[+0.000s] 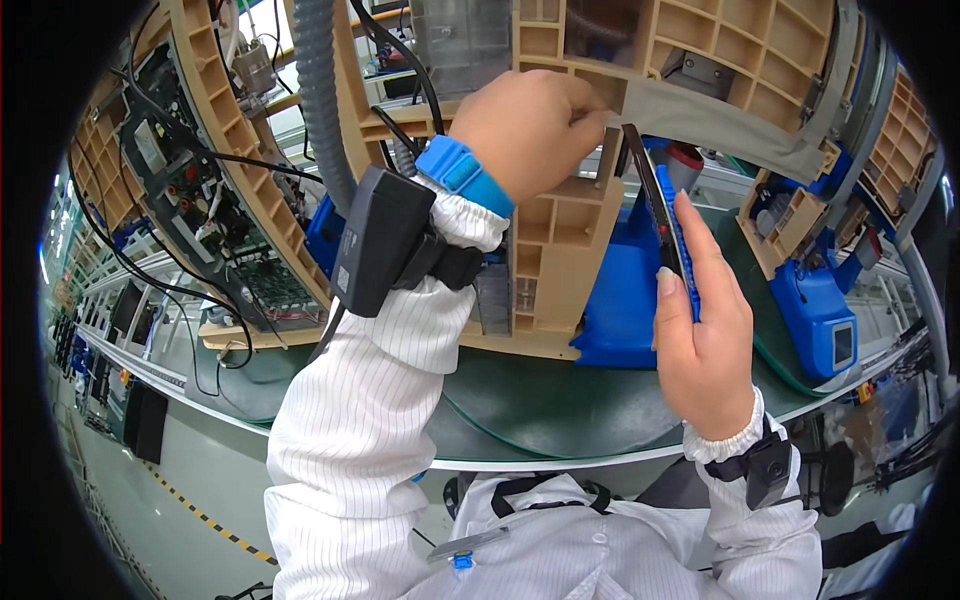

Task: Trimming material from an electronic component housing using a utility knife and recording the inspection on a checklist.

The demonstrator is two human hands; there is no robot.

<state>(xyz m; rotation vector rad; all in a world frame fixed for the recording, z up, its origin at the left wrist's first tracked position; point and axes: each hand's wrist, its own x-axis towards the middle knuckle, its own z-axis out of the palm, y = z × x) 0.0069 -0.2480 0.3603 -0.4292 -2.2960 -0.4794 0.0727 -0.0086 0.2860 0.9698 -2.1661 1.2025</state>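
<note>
My left hand (530,135) reaches up to a beige ribbed plastic housing (570,215), its fingers curled and pressed together. Its fingertips touch the housing beside the end of a smooth grey strip (715,125); whether they pinch anything is hidden. A blue strap (465,175) circles that wrist, with a black device (385,240) strapped on the forearm. In my right hand (705,345) is a slim, flat black tool with a blue ribbed side (668,225), gripped between thumb and fingers. It stands nearly upright, its top end close to the housing's edge.
Left of my arm stands another beige frame with circuit boards (190,180) and loose black cables. A grey corrugated hose (322,100) runs down beside it. Blue plastic parts (625,300) and a blue unit with a small screen (815,320) rest on the green tabletop (540,410).
</note>
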